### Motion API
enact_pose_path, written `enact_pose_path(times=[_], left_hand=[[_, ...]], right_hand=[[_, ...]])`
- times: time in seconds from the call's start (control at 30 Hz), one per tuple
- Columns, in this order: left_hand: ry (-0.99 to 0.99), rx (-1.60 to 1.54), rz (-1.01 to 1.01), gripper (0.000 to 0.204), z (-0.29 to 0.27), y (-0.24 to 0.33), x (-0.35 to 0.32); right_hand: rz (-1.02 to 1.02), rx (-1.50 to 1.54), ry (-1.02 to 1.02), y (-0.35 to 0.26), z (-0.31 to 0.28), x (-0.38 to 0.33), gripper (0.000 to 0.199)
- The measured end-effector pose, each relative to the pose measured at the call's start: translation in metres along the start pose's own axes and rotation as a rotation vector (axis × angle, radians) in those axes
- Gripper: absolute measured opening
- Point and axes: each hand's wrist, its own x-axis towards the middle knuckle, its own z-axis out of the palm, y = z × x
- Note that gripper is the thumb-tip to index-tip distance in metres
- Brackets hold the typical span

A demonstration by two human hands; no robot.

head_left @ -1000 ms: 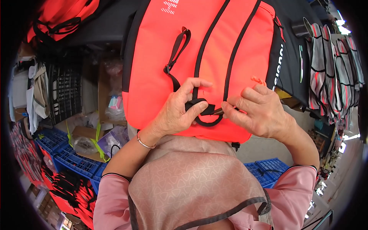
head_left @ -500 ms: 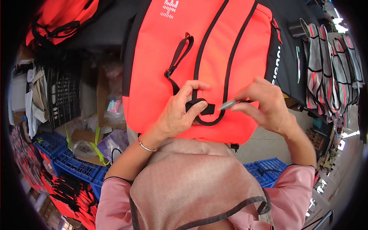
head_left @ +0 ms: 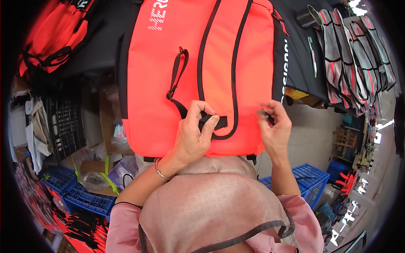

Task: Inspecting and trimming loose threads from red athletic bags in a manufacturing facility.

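A bright red-orange backpack (head_left: 147, 92) with black sides lies in front of me. A padded shoulder strap (head_left: 219, 55) with black piping runs down its middle to a rounded end. My left hand (head_left: 192, 137) pinches a black webbing tab (head_left: 221, 122) between thumb and forefinger near that end. Over the bag's right lower part, my right hand (head_left: 275, 130) is closed round a small dark tool (head_left: 268, 118). Its tip is hidden now; a grey metal tip showed earlier. A thin black strap (head_left: 177, 71) with a buckle lies left of the shoulder strap.
A black-covered table (head_left: 99, 55) bears the bag, with more red bags (head_left: 55, 38) at far left. At right lie a toothbrush (head_left: 312, 57), a dark cup (head_left: 307, 17) and grey bag pieces (head_left: 350, 59). Blue crates (head_left: 90, 198) and a black crate (head_left: 63, 122) stand lower left.
My right hand has drawn back from the webbing tab, and the tool has turned in its grip. My left hand still pinches the tab. The view has shifted, so the bag sits further left.
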Motion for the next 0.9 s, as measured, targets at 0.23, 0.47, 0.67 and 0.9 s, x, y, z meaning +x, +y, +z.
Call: enact_pose_path(times=[0.23,0.47,0.67,0.9], left_hand=[[0.017,0.052,0.018,0.018,0.007,0.005,-0.002],[-0.03,0.095,-0.034,0.018,0.004,0.011,-0.003],[-0.184,-0.557,-0.466,0.015,-0.003,0.022,-0.008],[-0.092,-0.521,-0.405,0.038,0.004,0.023,-0.01]], right_hand=[[-0.219,-0.168,-0.062,-0.013,0.001,-0.048,0.03],[-0.28,-0.303,-0.034,0.004,0.008,-0.054,0.022],[0.165,0.415,-0.09,0.001,-0.004,-0.028,0.027],[0.302,0.395,-0.398,-0.012,0.021,0.0,0.023]])
